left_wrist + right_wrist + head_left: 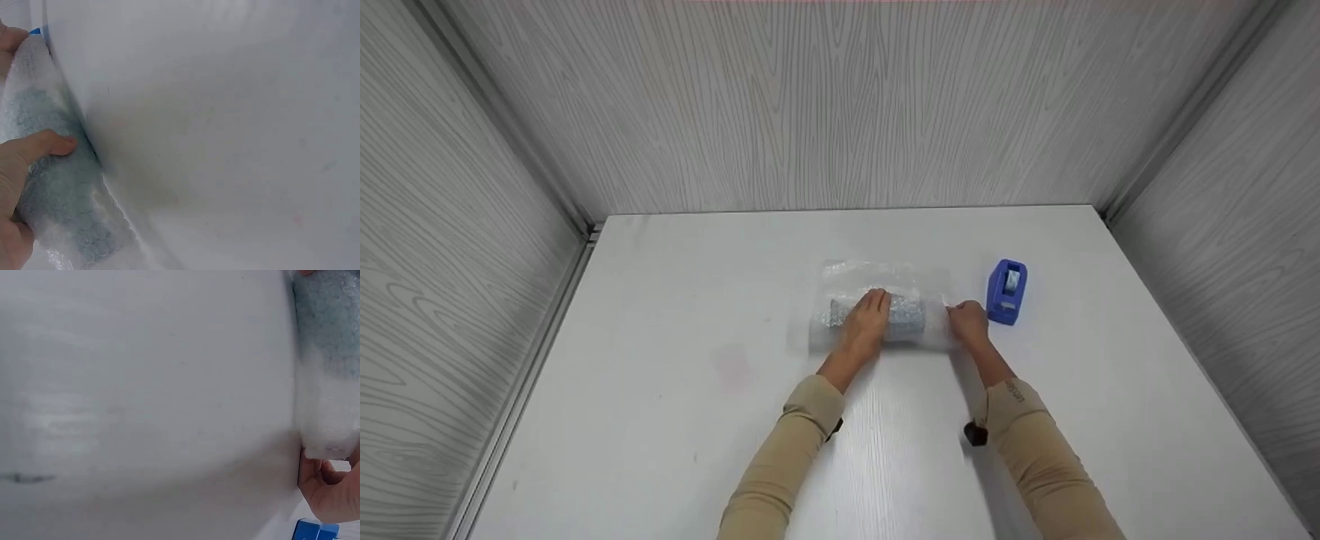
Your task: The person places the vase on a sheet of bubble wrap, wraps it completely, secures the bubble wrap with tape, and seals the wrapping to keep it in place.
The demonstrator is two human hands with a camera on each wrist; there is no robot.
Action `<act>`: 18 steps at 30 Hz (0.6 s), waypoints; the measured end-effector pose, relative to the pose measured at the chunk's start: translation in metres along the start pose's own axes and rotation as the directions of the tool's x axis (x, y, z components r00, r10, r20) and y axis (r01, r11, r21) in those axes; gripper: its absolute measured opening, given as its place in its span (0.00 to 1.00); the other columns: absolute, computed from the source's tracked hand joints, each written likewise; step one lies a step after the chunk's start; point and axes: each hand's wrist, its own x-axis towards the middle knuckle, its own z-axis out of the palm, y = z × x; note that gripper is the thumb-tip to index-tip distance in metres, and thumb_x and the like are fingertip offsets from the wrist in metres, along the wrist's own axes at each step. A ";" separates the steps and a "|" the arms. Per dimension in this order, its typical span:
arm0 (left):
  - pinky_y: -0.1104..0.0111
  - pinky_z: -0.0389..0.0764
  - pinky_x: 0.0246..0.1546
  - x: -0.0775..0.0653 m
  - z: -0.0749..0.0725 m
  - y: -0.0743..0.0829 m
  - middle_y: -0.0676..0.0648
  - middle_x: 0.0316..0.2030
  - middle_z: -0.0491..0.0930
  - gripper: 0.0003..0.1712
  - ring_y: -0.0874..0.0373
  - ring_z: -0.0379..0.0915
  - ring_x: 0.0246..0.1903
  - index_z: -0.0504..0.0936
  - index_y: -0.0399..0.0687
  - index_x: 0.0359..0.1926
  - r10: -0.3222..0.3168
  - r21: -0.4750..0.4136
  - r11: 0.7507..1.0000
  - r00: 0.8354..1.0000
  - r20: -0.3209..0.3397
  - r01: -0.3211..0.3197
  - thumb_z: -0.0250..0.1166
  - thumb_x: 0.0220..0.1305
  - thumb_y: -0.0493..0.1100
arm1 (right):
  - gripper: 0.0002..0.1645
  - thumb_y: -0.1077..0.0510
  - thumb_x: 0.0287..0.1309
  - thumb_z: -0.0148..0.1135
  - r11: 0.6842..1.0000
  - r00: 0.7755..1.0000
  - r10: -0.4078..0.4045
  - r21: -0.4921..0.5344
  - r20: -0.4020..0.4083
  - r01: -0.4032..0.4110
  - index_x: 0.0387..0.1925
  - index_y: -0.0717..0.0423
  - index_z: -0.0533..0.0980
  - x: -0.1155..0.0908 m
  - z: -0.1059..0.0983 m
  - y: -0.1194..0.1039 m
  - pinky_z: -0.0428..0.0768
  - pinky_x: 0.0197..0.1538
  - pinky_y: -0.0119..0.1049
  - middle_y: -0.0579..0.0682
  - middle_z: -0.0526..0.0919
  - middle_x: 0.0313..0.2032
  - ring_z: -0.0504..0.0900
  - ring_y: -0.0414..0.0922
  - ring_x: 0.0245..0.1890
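A bluish-grey cylinder-like object (907, 316) lies sideways inside a sheet of bubble wrap (840, 276), rolled up at the near side and flat at the far side. My left hand (868, 324) grips the wrapped roll near its middle, fingers over the top. In the left wrist view its thumb (53, 143) presses the near face of the roll. At the right end, my right hand (969, 321) pinches the edge of the wrap. The right wrist view shows those fingers (315, 475) at the flattened end of the bubble wrap (329, 410). What the wrapped object is, I cannot tell.
A blue tape dispenser (1006, 292) with a roll of tape stands just right of my right hand. The white table (660, 420) bears faint smudges and is bounded by wood-grain panels (840, 105) at the back and both sides.
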 end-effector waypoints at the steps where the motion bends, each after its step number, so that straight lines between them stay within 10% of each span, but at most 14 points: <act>1: 0.67 0.70 0.53 0.000 -0.001 0.000 0.39 0.44 0.73 0.21 0.48 0.72 0.47 0.72 0.33 0.46 0.005 -0.003 1.000 1.000 -0.001 -0.005 0.60 0.48 0.24 | 0.21 0.52 0.57 0.58 1.000 1.000 0.000 -0.017 -0.012 0.000 0.38 0.71 0.76 0.013 0.006 0.012 0.76 0.35 0.46 0.61 0.79 0.34 0.76 0.53 0.32; 5: 0.68 0.69 0.53 0.003 -0.004 0.002 0.40 0.44 0.73 0.21 0.48 0.72 0.48 0.72 0.34 0.47 0.007 0.018 1.000 0.998 0.060 -0.008 0.62 0.50 0.26 | 0.19 0.51 0.53 0.61 0.998 0.996 -0.066 -0.025 -0.060 0.064 0.30 0.68 0.77 0.014 0.009 0.016 0.74 0.28 0.40 0.57 0.79 0.27 0.75 0.48 0.25; 13: 0.69 0.68 0.54 0.009 -0.007 0.008 0.41 0.45 0.72 0.22 0.50 0.71 0.49 0.71 0.35 0.50 -0.050 0.059 0.997 0.984 0.169 0.041 0.64 0.51 0.28 | 0.20 0.58 0.63 0.50 0.999 0.999 0.031 0.015 0.017 -0.032 0.42 0.75 0.74 -0.087 -0.040 -0.080 0.74 0.32 0.35 0.62 0.77 0.34 0.73 0.46 0.29; 18: 0.69 0.70 0.52 0.013 -0.008 0.005 0.40 0.45 0.72 0.22 0.50 0.71 0.47 0.71 0.34 0.49 -0.050 0.027 0.999 0.981 0.190 0.045 0.64 0.51 0.29 | 0.20 0.59 0.62 0.45 0.998 0.999 0.044 0.052 -0.024 -0.043 0.45 0.73 0.73 -0.082 -0.037 -0.073 0.74 0.42 0.44 0.62 0.77 0.39 0.74 0.51 0.37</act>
